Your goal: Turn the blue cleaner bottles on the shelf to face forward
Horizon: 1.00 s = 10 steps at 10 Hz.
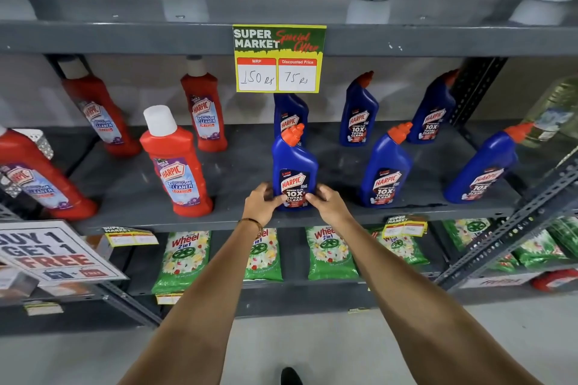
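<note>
Right now our left hand (261,203) and right hand (327,201) pinch the base of a blue plastic cleaner bottle with an orange cap (294,172), one from each side, its label facing us. It stands upright at centre frame on the grey metal shelf (244,166). Five more blue bottles (386,167) stand behind and to the right; red plastic bathroom-cleaner bottles with white caps (176,162) fill the left. We cannot see inside any bottle
</note>
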Each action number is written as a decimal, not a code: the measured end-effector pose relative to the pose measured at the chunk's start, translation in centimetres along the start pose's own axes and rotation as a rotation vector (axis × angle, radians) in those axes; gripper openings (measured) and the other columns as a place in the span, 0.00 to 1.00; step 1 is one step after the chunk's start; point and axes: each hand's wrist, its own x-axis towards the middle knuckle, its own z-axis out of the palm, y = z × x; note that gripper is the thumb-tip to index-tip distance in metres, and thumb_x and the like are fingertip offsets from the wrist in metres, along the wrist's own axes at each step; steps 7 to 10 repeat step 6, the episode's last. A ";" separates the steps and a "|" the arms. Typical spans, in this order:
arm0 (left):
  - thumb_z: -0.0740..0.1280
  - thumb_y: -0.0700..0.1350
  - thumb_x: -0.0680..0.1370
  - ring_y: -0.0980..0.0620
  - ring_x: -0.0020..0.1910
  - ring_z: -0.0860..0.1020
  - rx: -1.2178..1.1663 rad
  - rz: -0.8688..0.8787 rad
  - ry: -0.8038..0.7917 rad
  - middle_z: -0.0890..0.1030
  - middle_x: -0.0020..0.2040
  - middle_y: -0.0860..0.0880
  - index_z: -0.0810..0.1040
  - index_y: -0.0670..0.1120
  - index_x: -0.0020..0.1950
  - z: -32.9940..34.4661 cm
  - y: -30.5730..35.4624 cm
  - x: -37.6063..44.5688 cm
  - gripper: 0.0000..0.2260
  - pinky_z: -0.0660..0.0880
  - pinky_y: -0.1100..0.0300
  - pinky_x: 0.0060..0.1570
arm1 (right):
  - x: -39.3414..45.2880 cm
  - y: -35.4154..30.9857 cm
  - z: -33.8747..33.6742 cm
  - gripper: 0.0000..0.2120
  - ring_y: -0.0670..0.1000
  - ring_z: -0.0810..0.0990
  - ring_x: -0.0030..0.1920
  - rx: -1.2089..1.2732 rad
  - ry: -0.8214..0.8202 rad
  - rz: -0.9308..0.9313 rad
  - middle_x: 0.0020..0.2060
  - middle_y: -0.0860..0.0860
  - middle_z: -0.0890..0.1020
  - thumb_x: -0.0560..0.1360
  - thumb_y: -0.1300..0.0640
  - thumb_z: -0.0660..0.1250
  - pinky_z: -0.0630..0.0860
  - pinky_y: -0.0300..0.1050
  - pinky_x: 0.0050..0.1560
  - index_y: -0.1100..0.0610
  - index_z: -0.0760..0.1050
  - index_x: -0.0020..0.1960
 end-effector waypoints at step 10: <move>0.67 0.48 0.74 0.42 0.66 0.72 0.170 -0.008 0.102 0.73 0.68 0.40 0.65 0.41 0.70 -0.4 -0.1 -3.0 0.26 0.69 0.49 0.66 | -3.7 -1.3 -0.4 0.24 0.58 0.70 0.69 -0.331 0.178 -0.005 0.70 0.58 0.71 0.78 0.54 0.60 0.67 0.51 0.68 0.60 0.62 0.72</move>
